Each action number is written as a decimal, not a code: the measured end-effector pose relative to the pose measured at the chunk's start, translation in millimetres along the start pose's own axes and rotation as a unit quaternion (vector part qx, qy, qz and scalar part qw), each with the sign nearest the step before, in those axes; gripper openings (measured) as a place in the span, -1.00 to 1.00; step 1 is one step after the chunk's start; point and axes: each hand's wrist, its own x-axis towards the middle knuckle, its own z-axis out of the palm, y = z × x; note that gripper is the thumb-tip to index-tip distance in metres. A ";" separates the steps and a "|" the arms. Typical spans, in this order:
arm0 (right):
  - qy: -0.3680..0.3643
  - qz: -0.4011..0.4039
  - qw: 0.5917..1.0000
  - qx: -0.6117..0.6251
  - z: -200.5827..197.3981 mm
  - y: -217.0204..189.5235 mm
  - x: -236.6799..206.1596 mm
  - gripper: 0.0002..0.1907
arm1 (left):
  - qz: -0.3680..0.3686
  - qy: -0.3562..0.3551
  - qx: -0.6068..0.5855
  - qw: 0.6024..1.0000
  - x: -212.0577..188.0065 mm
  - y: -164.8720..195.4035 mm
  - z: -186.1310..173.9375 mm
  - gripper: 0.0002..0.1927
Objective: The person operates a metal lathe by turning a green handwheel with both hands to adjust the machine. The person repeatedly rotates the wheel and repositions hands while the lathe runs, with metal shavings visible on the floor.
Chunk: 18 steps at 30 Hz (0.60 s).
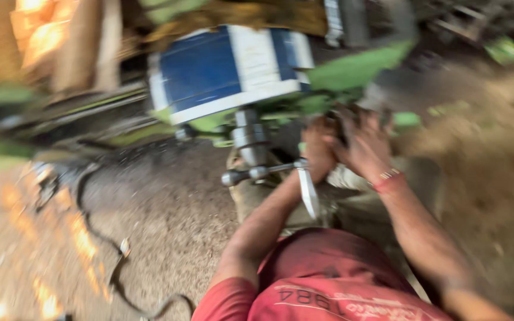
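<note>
The picture is blurred by motion. Both my arms reach forward under a blue and white machine housing (pixel 227 71) on a green frame (pixel 358 68). My left hand (pixel 318 148) is curled against the frame's underside, just right of a grey metal shaft (pixel 248 139) with a cross handle (pixel 257 173). A flat metal blade (pixel 308 191) hangs beside my left wrist. My right hand (pixel 365 142), with a red thread band at the wrist, lies with fingers over a dark part (pixel 346 119) of the machine. The blur hides what either hand grips.
A black cable (pixel 105 255) snakes over the gritty ground (pixel 168 208) at the left. Orange glowing patches (pixel 37 32) show at the upper left and lower left. Brown earth (pixel 489 166) lies to the right. My red shirt (pixel 328 279) fills the bottom.
</note>
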 end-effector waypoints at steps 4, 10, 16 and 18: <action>0.030 -0.031 0.999 -0.005 2.0 1.7 2.5 -0.15 | -0.096 -0.044 -0.016 0.994 14.9 10.2 -4.7 -0.32; 0.059 -0.063 0.995 -0.050 -1.9 4.1 0.5 -0.25 | -0.157 -0.022 -0.058 0.986 20.5 28.6 -38.0 -0.40; 0.037 -0.071 0.996 -0.037 -17.8 30.9 8.8 -0.32 | -0.277 -0.058 -0.073 0.956 25.5 29.5 -57.9 -0.31; 0.029 -0.060 0.995 -0.068 -22.4 42.1 12.1 -0.34 | -0.305 -0.082 -0.075 0.946 25.0 27.4 -59.4 -0.24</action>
